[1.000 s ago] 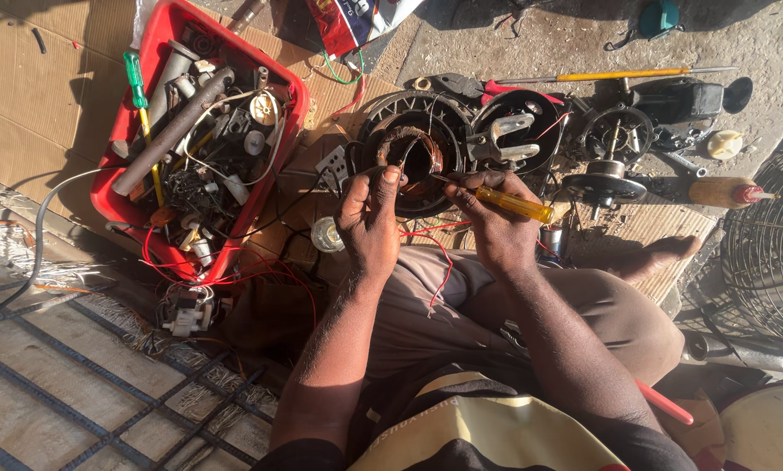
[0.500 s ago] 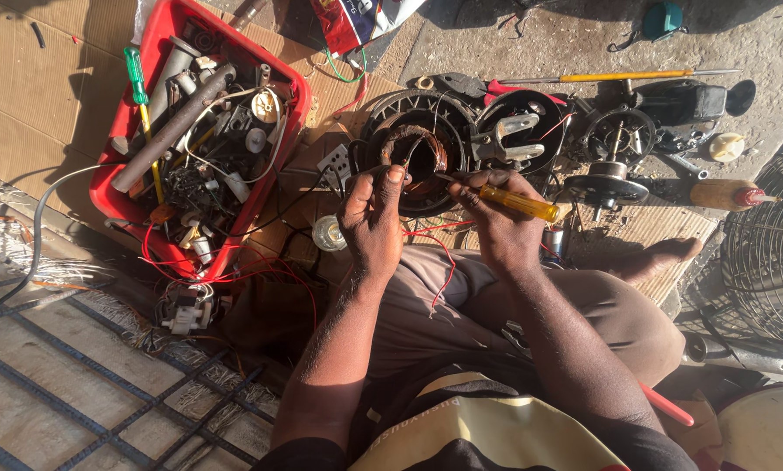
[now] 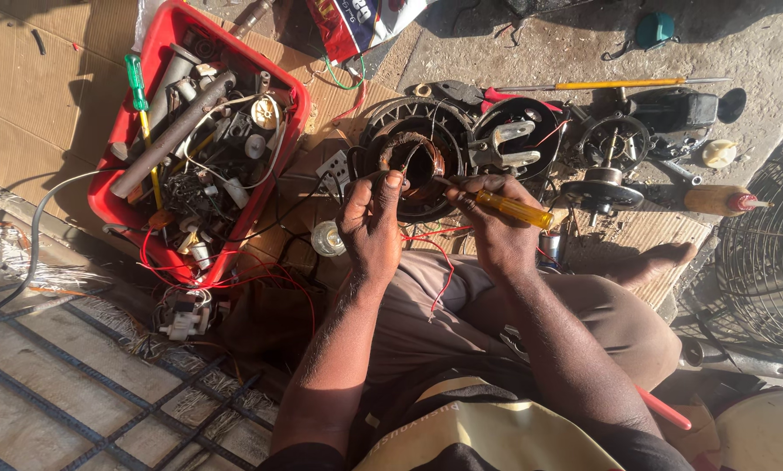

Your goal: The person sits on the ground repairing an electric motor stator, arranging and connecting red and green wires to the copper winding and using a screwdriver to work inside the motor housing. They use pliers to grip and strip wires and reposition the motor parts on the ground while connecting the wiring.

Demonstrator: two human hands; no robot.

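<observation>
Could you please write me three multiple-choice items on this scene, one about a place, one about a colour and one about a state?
1. Where does the red bin of parts lie relative to the round motor winding?
A. on the side of the left hand
B. on the side of the right hand
C. on the person's lap

2. What colour is the handle of the screwdriver in the right hand?
A. green
B. yellow
C. black

3. What is the left hand doing?
A. lying flat on the ground
B. gripping the fan guard
C. pinching something thin at the edge of the winding

Answers: 1 A, since the bin sits beyond the left hand; 2 B, since the handle shows yellow past the fist; 3 C, since thumb and fingertips meet at the winding's rim, though what they pinch is too small to tell.
</observation>
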